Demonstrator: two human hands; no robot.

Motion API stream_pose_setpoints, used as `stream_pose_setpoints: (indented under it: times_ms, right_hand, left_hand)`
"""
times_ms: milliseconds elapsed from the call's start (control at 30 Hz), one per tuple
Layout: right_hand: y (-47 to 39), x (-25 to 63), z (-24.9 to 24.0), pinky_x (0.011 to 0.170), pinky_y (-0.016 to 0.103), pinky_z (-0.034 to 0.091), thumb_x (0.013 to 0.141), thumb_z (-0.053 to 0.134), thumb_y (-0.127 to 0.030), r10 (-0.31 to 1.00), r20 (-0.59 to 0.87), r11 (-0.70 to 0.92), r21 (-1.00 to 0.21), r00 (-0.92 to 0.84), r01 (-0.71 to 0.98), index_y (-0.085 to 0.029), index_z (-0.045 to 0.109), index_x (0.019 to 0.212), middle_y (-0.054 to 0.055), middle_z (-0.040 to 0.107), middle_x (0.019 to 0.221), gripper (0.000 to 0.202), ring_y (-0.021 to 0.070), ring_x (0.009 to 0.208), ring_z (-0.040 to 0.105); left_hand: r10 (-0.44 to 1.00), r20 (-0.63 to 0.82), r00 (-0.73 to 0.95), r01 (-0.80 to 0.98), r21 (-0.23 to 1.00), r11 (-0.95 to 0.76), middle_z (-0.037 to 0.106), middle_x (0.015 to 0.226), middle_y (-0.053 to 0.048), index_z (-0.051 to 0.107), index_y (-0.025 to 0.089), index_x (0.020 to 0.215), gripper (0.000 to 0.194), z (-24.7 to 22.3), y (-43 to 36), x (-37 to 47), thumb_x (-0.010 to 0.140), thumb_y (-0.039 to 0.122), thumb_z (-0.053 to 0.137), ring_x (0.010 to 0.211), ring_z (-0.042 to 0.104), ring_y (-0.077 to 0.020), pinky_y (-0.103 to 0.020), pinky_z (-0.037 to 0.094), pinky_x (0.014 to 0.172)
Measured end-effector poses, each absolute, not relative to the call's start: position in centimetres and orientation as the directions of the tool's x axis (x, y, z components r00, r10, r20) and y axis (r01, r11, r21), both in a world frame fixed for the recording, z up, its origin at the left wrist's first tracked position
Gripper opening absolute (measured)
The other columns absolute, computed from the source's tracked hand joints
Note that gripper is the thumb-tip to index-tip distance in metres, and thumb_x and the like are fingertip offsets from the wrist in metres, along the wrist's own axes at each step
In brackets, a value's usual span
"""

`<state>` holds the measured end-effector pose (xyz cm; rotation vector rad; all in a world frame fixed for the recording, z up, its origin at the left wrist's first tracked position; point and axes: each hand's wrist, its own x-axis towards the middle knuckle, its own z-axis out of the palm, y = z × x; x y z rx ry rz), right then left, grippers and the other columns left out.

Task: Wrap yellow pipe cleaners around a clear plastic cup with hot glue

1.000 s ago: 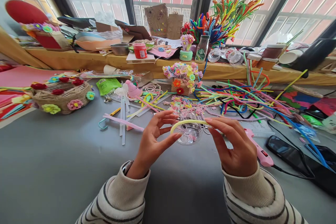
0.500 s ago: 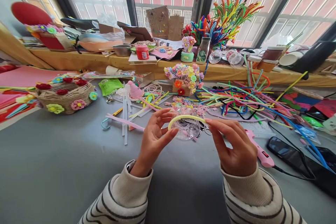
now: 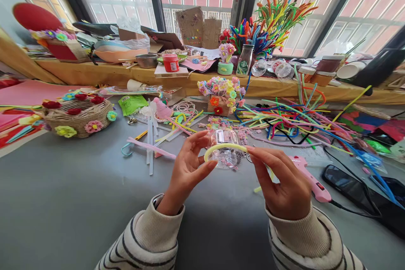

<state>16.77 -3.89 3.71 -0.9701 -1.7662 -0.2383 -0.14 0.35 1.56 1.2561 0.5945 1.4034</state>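
A clear plastic cup (image 3: 225, 136) lies on its side in my left hand (image 3: 191, 168), whose fingers and thumb are curled round its left end. A pale yellow pipe cleaner (image 3: 226, 146) arches across the near side of the cup, its left end bent down beside my left thumb. Between the thumb and fingers of my right hand (image 3: 283, 177) the right part of this strip is pinched. A loose end of yellow strip shows below my right palm. Behind the cup are small pink pieces (image 3: 242, 133).
A twine basket (image 3: 79, 116) with flowers sits at the left. Glue sticks (image 3: 150, 147) lie left of my hands. Beyond my right hand are a pink glue gun (image 3: 316, 185), a phone (image 3: 341, 181) and a pile of pipe cleaners (image 3: 284, 120).
The cup has turned and shows more of its side above the strip. The strip has dropped slightly, and its loose end now shows under my right hand.
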Motion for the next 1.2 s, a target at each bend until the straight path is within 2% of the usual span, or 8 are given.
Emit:
stream_pose_setpoints:
  times_ms: [300, 633, 733, 833, 1000, 1200]
  right_hand:
    - [-4.1, 16.7, 3.2, 0.075, 0.028, 0.048, 0.069, 0.052, 0.004, 0.485, 0.87, 0.671, -0.304, -0.091, 0.677, -0.017, 0.056, 0.098, 0.006, 0.066, 0.089, 0.036, 0.0148, 0.083, 0.06]
    - [-4.3, 16.5, 3.0, 0.077, 0.023, 0.048, 0.072, 0.053, -0.002, 0.509, 0.859, 0.623, -0.33, -0.048, 0.709, -0.02, 0.056, 0.098, 0.002, 0.067, 0.09, 0.032, 0.0123, 0.082, 0.061]
    - [-4.3, 16.6, 3.0, 0.076, 0.022, 0.048, 0.072, 0.053, -0.003, 0.506, 0.861, 0.613, -0.315, -0.054, 0.724, -0.019, 0.057, 0.097, 0.002, 0.067, 0.089, 0.03, 0.0116, 0.081, 0.061]
    - [-4.2, 16.6, 3.0, 0.076, 0.022, 0.047, 0.073, 0.053, -0.003, 0.517, 0.854, 0.596, -0.31, -0.059, 0.741, -0.018, 0.057, 0.097, 0.003, 0.066, 0.091, 0.029, 0.012, 0.082, 0.061]
    - [-3.9, 16.9, 2.8, 0.077, 0.024, 0.046, 0.074, 0.052, -0.006, 0.485, 0.873, 0.541, -0.254, -0.051, 0.802, -0.015, 0.053, 0.107, 0.007, 0.065, 0.095, 0.034, 0.0134, 0.085, 0.06]
    - [-3.3, 17.5, 3.1, 0.09, 0.042, 0.038, 0.067, 0.061, -0.013, 0.39, 0.92, 0.444, -0.157, -0.032, 0.882, -0.011, 0.053, 0.106, 0.015, 0.058, 0.107, 0.04, 0.0246, 0.102, 0.051]
  left_hand:
    - [0.868, 0.439, 0.234, -0.37, 0.865, -0.338, 0.049, 0.11, -0.004, 0.052, 0.027, 0.106, 0.049, 1.8, 0.3, -0.8, 0.061, 0.015, 0.067, 0.112, 0.041, -0.0223, -0.032, 0.041, 0.089]
    - [0.82, 0.517, 0.247, -0.403, 0.824, -0.398, 0.044, 0.107, -0.003, 0.052, 0.029, 0.105, 0.052, 1.8, 0.1, -0.8, 0.058, 0.015, 0.069, 0.109, 0.042, -0.0214, -0.034, 0.037, 0.094]
    - [0.834, 0.471, 0.288, -0.408, 0.848, -0.337, 0.046, 0.108, -0.003, 0.05, 0.029, 0.106, 0.05, 1.7, 0.1, -0.9, 0.06, 0.017, 0.068, 0.111, 0.041, -0.0219, -0.033, 0.039, 0.092]
    - [0.873, 0.382, 0.305, -0.388, 0.886, -0.252, 0.05, 0.104, -0.005, 0.05, 0.027, 0.105, 0.046, 1.6, 0.2, -0.9, 0.062, 0.023, 0.067, 0.106, 0.046, -0.0228, -0.032, 0.045, 0.083]
    - [0.938, 0.26, 0.228, -0.323, 0.929, -0.179, 0.054, 0.093, -0.004, 0.052, 0.022, 0.1, 0.042, 1.7, 0.2, -0.5, 0.061, 0.025, 0.068, 0.096, 0.051, -0.0212, -0.029, 0.046, 0.076]
    - [0.975, 0.151, 0.165, -0.267, 0.958, -0.103, 0.054, 0.093, -0.004, 0.051, 0.019, 0.098, 0.04, 2.1, 0.1, -0.1, 0.062, 0.027, 0.066, 0.092, 0.051, -0.0174, -0.026, 0.045, 0.074]
